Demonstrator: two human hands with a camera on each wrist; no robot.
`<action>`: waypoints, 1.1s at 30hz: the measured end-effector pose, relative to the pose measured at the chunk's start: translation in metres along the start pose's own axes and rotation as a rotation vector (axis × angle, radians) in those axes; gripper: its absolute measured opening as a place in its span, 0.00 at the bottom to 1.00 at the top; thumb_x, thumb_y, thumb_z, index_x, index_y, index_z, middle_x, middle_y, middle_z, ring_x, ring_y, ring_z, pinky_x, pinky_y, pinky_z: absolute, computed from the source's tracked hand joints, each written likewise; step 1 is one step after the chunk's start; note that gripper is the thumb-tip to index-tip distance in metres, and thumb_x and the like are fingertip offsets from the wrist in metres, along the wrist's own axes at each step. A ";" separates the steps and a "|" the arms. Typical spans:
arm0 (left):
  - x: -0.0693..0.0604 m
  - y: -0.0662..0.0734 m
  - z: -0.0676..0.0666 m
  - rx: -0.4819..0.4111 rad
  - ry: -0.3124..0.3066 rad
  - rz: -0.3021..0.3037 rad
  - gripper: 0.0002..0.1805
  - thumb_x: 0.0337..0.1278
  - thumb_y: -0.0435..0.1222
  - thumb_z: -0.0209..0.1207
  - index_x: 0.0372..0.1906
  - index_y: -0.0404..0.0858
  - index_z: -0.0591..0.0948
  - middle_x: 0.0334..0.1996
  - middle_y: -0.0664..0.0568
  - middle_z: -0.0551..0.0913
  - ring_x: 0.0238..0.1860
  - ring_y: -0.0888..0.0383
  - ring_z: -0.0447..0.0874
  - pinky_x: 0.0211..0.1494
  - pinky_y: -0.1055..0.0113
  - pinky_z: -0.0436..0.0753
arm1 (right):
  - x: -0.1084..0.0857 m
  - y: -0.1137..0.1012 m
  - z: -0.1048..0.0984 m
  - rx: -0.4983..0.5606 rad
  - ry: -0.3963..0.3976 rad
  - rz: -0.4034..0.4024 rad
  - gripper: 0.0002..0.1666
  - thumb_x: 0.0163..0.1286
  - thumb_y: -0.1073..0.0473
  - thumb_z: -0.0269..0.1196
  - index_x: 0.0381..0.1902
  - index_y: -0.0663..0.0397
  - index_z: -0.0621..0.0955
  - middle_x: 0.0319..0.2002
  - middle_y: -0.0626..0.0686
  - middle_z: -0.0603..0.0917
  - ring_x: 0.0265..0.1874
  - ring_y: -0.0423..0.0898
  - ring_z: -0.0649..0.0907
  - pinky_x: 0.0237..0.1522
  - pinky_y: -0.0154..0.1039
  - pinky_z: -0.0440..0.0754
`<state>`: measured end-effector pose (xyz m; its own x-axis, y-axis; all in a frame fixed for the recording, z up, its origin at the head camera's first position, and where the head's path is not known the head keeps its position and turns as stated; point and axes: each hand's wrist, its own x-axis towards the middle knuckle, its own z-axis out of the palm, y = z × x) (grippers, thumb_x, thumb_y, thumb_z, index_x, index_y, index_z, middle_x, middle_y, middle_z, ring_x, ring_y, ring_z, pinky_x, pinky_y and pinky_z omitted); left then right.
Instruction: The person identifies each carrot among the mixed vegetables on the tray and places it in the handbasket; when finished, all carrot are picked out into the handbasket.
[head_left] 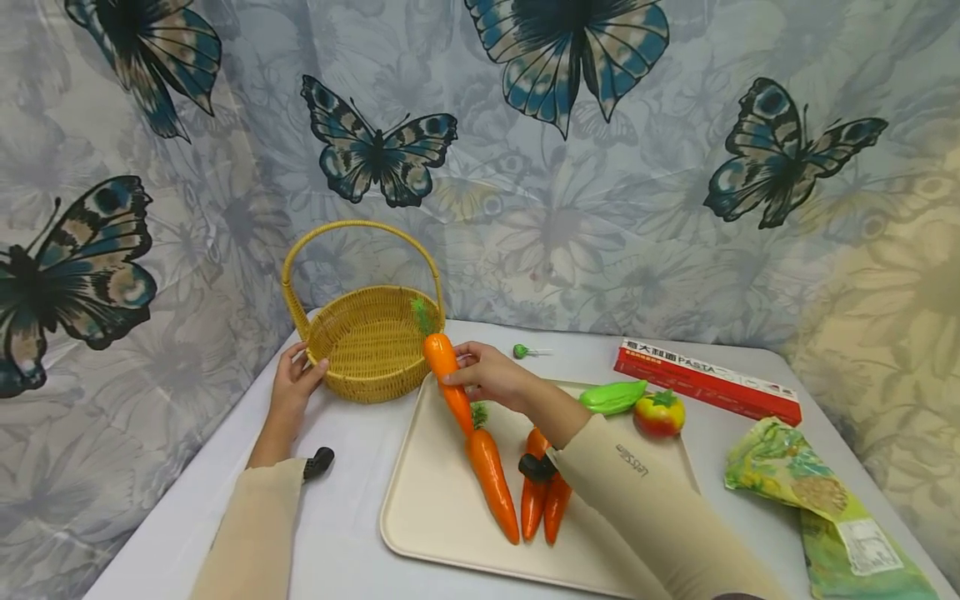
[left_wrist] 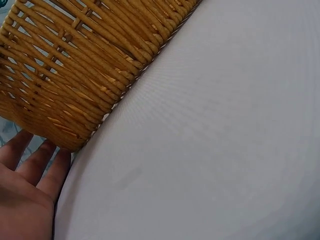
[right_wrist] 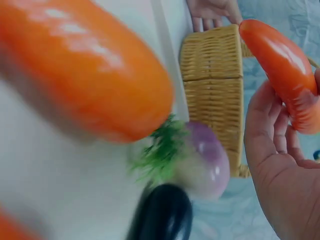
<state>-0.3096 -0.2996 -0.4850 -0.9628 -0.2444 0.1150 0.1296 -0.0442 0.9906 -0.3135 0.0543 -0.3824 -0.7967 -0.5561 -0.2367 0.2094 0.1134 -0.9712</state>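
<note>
Four carrots are in view. The right hand (head_left: 491,377) grips one carrot (head_left: 441,357) between thumb and fingers; from the head view it lies just left of that hand, its leafy top overlapping the basket's right side. Three other carrots (head_left: 492,487) lie on one cream tray (head_left: 423,508), below the right hand, with one green vegetable (head_left: 613,397) and one red-and-yellow fruit (head_left: 660,417). The left hand (head_left: 291,387) touches the left side of the single wicker basket (head_left: 367,387) with extended fingers. One pasta box (head_left: 705,379) sits behind the tray on the desk (head_left: 337,542).
</note>
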 end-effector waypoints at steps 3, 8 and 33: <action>0.000 -0.001 0.001 0.003 0.006 0.008 0.39 0.63 0.43 0.63 0.73 0.47 0.56 0.76 0.43 0.50 0.72 0.46 0.56 0.67 0.64 0.68 | 0.022 -0.008 0.009 -0.031 0.007 0.004 0.29 0.64 0.64 0.66 0.60 0.59 0.68 0.44 0.58 0.78 0.31 0.49 0.82 0.34 0.43 0.83; 0.002 0.000 0.001 -0.013 0.003 0.027 0.39 0.63 0.43 0.63 0.73 0.46 0.57 0.76 0.43 0.51 0.72 0.47 0.57 0.65 0.66 0.70 | 0.060 -0.021 0.024 -0.063 -0.004 -0.027 0.30 0.65 0.59 0.66 0.61 0.59 0.68 0.46 0.59 0.81 0.35 0.50 0.83 0.36 0.42 0.84; 0.000 -0.003 -0.001 -0.010 0.010 0.019 0.39 0.62 0.42 0.64 0.72 0.44 0.57 0.75 0.44 0.53 0.72 0.47 0.57 0.68 0.59 0.67 | 0.147 -0.007 0.078 -0.174 0.119 -0.148 0.31 0.63 0.65 0.69 0.62 0.57 0.70 0.43 0.55 0.75 0.39 0.48 0.79 0.37 0.42 0.83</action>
<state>-0.3093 -0.3001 -0.4878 -0.9578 -0.2546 0.1335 0.1506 -0.0488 0.9874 -0.3880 -0.0928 -0.4086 -0.8746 -0.4776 -0.0835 -0.0064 0.1836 -0.9830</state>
